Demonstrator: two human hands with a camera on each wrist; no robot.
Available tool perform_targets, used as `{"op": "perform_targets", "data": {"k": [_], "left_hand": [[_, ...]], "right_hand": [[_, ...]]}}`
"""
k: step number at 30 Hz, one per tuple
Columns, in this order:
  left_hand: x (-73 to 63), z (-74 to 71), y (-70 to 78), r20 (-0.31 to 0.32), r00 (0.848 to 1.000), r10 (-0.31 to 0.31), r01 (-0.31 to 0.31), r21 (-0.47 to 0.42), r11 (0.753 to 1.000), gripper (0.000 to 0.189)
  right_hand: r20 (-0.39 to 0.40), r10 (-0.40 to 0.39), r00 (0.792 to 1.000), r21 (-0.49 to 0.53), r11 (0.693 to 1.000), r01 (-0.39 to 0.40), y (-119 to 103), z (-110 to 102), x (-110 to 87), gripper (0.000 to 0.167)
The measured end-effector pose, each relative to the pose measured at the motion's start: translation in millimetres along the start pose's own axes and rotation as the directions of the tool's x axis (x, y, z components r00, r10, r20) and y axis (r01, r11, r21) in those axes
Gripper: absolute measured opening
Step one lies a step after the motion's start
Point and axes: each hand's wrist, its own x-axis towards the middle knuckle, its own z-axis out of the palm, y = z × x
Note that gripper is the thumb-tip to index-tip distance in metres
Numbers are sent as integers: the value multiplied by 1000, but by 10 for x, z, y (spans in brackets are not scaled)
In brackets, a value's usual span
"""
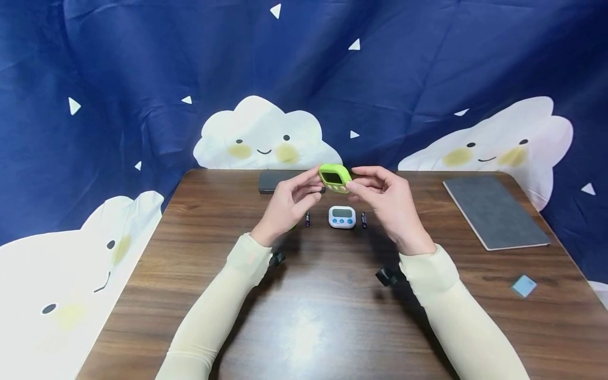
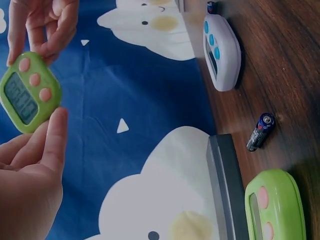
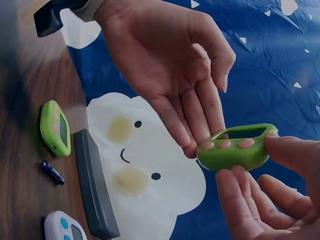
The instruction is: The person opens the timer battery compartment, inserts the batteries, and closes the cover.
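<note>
A green digital timer (image 1: pixel 335 178) with pink buttons is held up above the table's far part. My right hand (image 1: pixel 390 203) pinches one end of it between thumb and fingers. At the other end, my left hand (image 1: pixel 286 208) touches it with extended fingertips, its thumb apart from the timer. Digits show on the timer's screen (image 2: pixel 21 97) in the left wrist view. Below the hands, a white timer (image 1: pixel 342 217) with blue buttons lies between two small batteries (image 1: pixel 307 218). A second green timer (image 3: pixel 55 128) lies on the table, mostly hidden behind my left hand in the head view.
A dark grey box (image 1: pixel 268 182) lies at the table's back edge, partly behind my left hand. To the right are a grey notebook (image 1: pixel 496 212) and a small light blue block (image 1: pixel 524 286). A patterned blue curtain (image 1: pixel 380 68) hangs behind the wooden table (image 1: pixel 304 295).
</note>
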Motion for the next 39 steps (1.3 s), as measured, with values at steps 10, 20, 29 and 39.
{"op": "perform_targets", "data": {"k": [10, 20, 29, 39], "left_hand": [[13, 35, -13, -43, 994, 101, -95, 124, 988, 61], [14, 8, -20, -76, 983, 166, -159, 98, 982, 63], [8, -8, -38, -93, 979, 180, -171, 92, 981, 61], [-8, 12, -20, -108, 979, 171, -161, 93, 983, 60]], "right_hand": [[77, 86, 993, 209, 973, -100, 1, -80, 13, 35], [168, 151, 974, 306, 932, -197, -13, -96, 23, 45], [150, 142, 978, 285, 942, -180, 0, -76, 36, 39], [121, 2, 993, 86, 996, -12, 32, -92, 13, 54]]}}
